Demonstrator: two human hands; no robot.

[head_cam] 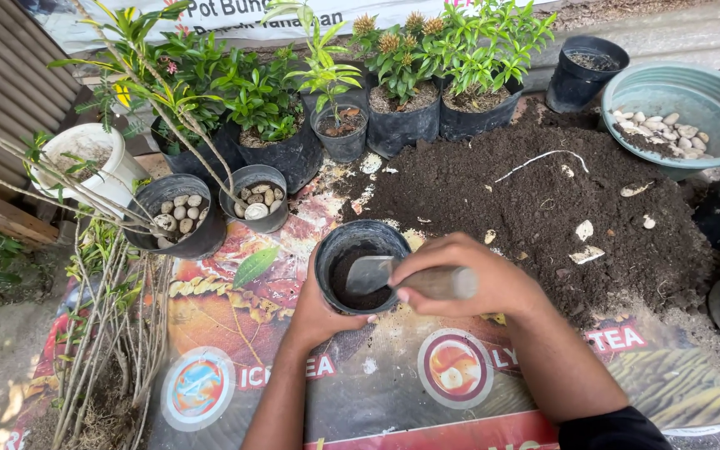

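Pot partly hidden by both hands.
Left hand [320, 312] grips pot [362, 265]; right hand [468, 279] grips trowel [402, 277], covering its handle; soil level unclear.

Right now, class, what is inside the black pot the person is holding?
Dark soil lies low in the black pot, with the metal blade of the trowel over it. The blade and near wall hide part of the soil; the pot's bottom cannot be seen.

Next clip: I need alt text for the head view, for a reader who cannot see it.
A person's left hand steadies a small black plastic pot partly filled with dark soil while the right hand holds a metal trowel with its blade inside the pot. Beyond lie a mound of dark soil, potted green plants and a teal basin of pale pebbles.
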